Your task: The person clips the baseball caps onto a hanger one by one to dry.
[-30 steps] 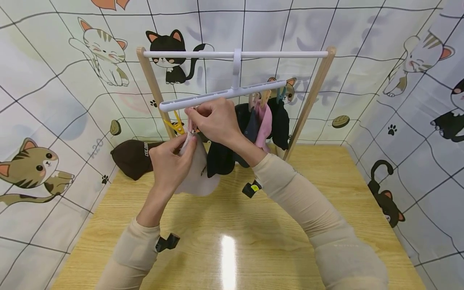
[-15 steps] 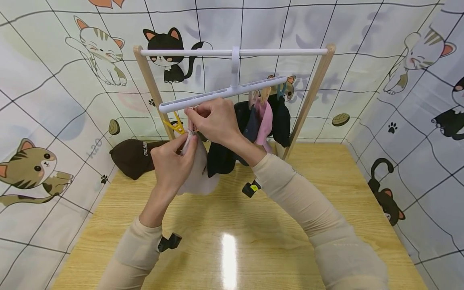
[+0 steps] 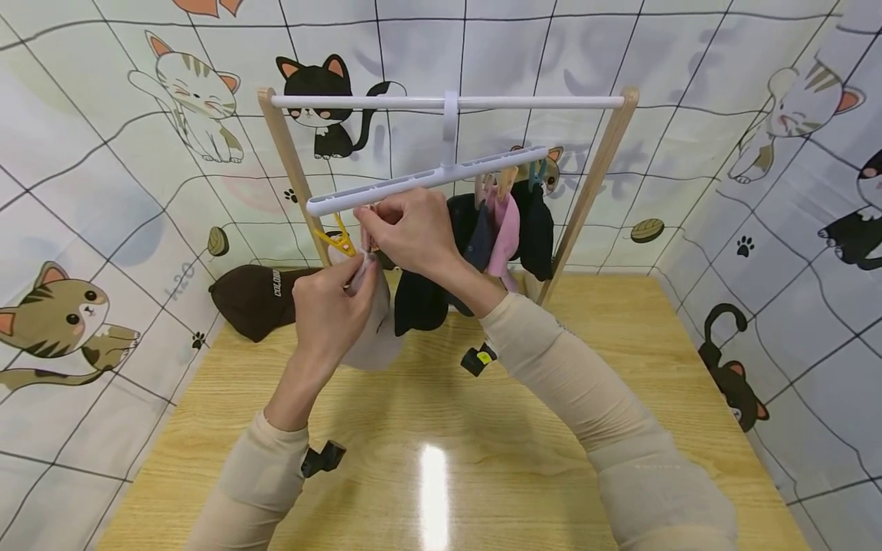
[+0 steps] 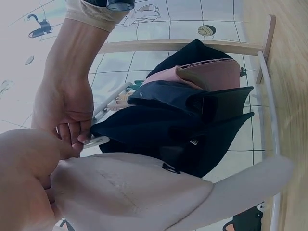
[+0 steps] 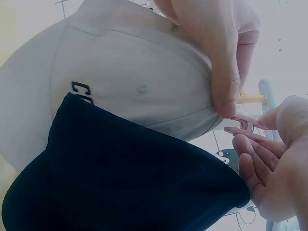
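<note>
My left hand [image 3: 332, 310] pinches the edge of a pale baseball cap [image 5: 139, 72], whose brim hangs downward. Beside it, my right hand [image 3: 416, 233] squeezes a pink clothespin [image 5: 246, 126] between thumb and fingers, just under the white hanger [image 3: 386, 188]. In the right wrist view the clothespin's jaws stand apart at the cap's edge; whether they are around the fabric I cannot tell. A yellow clothespin [image 3: 338, 241] hangs from the hanger's left end. Dark caps [image 3: 422, 302] and a pink cap [image 3: 504, 233] hang to the right.
The hanger hooks over the white bar [image 3: 537, 102] of a rack with wooden side posts [image 3: 592, 184]. A dark brown cap [image 3: 251, 302] lies on the wooden table [image 3: 386, 436] at back left. A cat-print sheet [image 3: 689, 153] covers the walls.
My left hand has shifted slightly right, and the pale cap has turned a little, its brim's right edge moving left. The right hand keeps its grip on the clothespin.
</note>
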Tool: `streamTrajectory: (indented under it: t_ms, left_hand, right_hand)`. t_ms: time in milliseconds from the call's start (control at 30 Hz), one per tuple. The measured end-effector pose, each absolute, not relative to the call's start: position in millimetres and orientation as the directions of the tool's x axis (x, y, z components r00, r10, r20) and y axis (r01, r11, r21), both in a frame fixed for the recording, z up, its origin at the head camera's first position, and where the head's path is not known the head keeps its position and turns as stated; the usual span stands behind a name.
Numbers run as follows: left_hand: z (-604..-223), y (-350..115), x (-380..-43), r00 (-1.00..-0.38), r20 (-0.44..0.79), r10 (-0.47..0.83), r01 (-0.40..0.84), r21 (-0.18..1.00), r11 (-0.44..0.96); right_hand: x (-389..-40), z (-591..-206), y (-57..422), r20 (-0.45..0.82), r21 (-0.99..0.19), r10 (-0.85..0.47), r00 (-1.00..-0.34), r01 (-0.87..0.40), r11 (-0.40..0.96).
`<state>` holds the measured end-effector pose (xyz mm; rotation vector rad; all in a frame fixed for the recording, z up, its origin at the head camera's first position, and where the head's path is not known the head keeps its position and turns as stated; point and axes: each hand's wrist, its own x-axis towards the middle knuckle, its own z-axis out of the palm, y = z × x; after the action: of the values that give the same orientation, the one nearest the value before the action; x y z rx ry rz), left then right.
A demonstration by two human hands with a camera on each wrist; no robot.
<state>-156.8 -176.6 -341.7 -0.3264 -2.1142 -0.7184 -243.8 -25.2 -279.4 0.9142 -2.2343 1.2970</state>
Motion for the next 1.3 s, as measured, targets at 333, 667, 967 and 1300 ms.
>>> streamTrajectory:
  t_ms: [333, 667, 967, 1300]
  left_hand:
    - [-341, -176, -157, -0.606, 0.795, -0.030, 0.454, 0.377, 0.807]
    - [-342, -169, -157, -0.589, 0.807, -0.036, 0.420, 0.344, 0.840]
    - [-344, -165, -159, -0.594, 0.801, -0.075, 0.400, 0.376, 0.836]
    - [-349, -161, -162, -0.614, 0.783, -0.103, 0.433, 0.443, 0.785]
  right_hand:
    - [-241, -277, -27, 0.615, -0.616, -0.350, -0.707, -0.707, 0.347]
    - [-240, -278, -27, 0.649, -0.570, -0.352, -0.674, -0.738, 0.362]
    - [-240, -279, -27, 0.674, -0.530, -0.364, -0.643, -0.764, 0.369]
    - [-241, -282, -28, 0.672, -0.537, -0.356, -0.649, -0.759, 0.368]
